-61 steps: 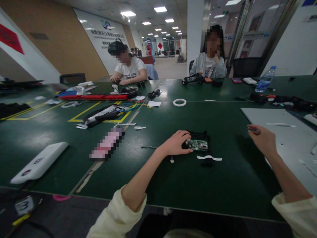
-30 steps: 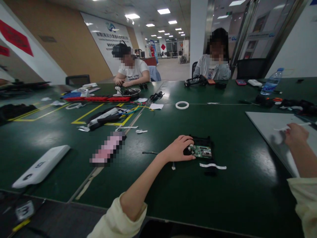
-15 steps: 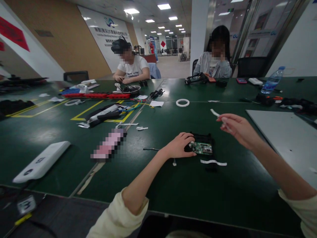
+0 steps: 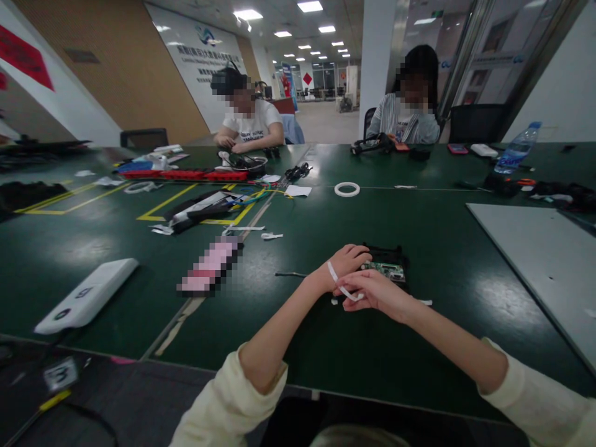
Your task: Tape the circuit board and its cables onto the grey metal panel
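A green circuit board [image 4: 393, 269] sits in a black case [image 4: 388, 253] on the table. My left hand [image 4: 348, 261] is curled over the left side of this case and grips it. Pinched in my right hand [image 4: 379, 293] is a narrow white strip [image 4: 331, 272], which looks like tape. One end of the strip lies against the back of my left hand near the wrist. My right hand crosses in front of the case and hides its lower part. Beyond it, the tip of another white strip [image 4: 426, 302] shows on the tabletop.
A phone [image 4: 212, 264] and a white device [image 4: 88, 297] are to the left. Behind the case lies a roll of white tape [image 4: 347, 189]. A grey panel [image 4: 531, 267] covers the right side. Two people sit across the table, near a water bottle [image 4: 518, 149].
My right hand has come left and down with the white strip, from the right of the case to my left wrist. My left hand stays on the case.
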Action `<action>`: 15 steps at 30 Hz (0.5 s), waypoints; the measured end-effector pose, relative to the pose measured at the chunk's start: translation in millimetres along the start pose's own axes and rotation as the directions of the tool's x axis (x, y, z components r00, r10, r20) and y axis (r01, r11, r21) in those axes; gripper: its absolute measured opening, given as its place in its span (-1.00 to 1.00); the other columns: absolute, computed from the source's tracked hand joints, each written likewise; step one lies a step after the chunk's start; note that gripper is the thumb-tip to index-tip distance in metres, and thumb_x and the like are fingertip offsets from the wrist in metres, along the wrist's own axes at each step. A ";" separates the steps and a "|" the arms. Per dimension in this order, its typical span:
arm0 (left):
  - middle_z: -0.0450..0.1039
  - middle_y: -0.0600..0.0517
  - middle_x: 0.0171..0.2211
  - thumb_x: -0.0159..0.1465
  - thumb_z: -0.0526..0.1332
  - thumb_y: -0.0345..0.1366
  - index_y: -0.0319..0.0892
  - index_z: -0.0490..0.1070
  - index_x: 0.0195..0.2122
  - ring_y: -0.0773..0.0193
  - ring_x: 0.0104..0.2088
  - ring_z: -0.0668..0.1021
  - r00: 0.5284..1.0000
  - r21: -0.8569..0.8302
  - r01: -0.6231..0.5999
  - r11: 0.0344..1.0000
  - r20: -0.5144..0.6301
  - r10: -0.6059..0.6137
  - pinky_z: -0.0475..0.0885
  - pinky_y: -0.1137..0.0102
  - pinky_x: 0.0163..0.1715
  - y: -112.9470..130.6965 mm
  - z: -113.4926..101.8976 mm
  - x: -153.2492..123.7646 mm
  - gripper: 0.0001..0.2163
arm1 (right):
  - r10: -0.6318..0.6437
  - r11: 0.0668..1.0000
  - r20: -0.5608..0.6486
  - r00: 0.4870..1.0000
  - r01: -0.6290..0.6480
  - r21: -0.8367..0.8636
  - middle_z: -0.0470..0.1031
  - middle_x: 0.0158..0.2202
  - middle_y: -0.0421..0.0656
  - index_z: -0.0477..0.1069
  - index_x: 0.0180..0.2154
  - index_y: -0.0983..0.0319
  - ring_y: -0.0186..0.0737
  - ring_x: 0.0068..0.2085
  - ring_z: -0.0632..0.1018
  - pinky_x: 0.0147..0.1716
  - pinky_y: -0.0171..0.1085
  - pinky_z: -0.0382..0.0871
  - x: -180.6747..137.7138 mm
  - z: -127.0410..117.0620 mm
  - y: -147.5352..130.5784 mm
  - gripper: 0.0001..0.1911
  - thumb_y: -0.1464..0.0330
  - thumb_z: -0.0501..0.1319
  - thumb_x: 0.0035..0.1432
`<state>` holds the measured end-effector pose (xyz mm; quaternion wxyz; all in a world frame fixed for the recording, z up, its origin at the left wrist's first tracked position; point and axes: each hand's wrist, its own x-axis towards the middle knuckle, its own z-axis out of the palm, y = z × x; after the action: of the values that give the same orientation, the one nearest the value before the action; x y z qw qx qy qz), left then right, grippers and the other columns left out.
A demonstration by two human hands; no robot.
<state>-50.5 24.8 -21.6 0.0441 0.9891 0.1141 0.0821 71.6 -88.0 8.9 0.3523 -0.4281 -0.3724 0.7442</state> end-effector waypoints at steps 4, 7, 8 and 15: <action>0.22 -0.21 0.15 0.18 0.17 -0.18 -0.24 0.22 0.07 0.01 0.19 0.23 1.000 -0.044 -0.016 0.999 -0.004 0.016 0.12 0.16 0.18 5.8 -7.9 -2.7 -0.55 | 0.098 0.993 0.117 0.988 -0.089 -0.080 0.51 -0.15 0.01 0.21 0.13 0.26 -0.30 -0.38 0.57 -0.31 -0.25 0.51 -14.4 -5.8 -0.1 -0.53 0.19 0.11 0.26; 0.21 -0.20 0.16 0.19 0.17 -0.16 -0.22 0.24 0.07 0.01 0.18 0.25 0.999 -0.088 0.035 0.995 -0.015 -0.037 0.13 0.15 0.18 8.0 -8.7 -3.0 -0.56 | 0.132 0.976 0.209 0.969 -0.091 -0.196 0.50 -0.11 0.01 0.15 0.18 0.17 -0.29 -0.40 0.57 -0.38 -0.27 0.51 -33.0 -17.2 -9.1 -0.46 0.11 0.11 0.24; 0.21 -0.19 0.16 0.20 0.17 -0.12 -0.21 0.25 0.06 0.01 0.17 0.25 0.998 -0.104 0.059 0.993 -0.030 -0.063 0.13 0.15 0.17 8.6 -8.0 -2.9 -0.56 | 0.136 0.966 0.197 0.971 -0.086 -0.245 0.49 -0.09 0.01 0.15 0.18 0.15 -0.29 -0.40 0.57 -0.39 -0.28 0.51 -41.2 -25.5 -14.5 -0.44 0.09 0.12 0.22; 0.19 -0.17 0.18 0.16 0.15 0.13 -0.17 0.27 0.07 -0.03 0.16 0.25 0.987 -0.132 0.157 0.979 -0.018 -0.161 0.20 0.11 0.13 5.8 1.6 0.1 -0.42 | -0.420 0.735 -0.460 0.782 -0.004 -0.678 0.40 0.04 0.00 0.29 0.09 0.10 -0.15 -0.09 0.52 -0.19 -0.23 0.48 -117.5 -178.7 -44.3 -0.51 0.06 0.06 0.19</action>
<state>-48.8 19.1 -22.6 0.1131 0.9706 0.1878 0.0998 286.8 -120.9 27.3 0.3652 -0.6826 -0.5255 0.3528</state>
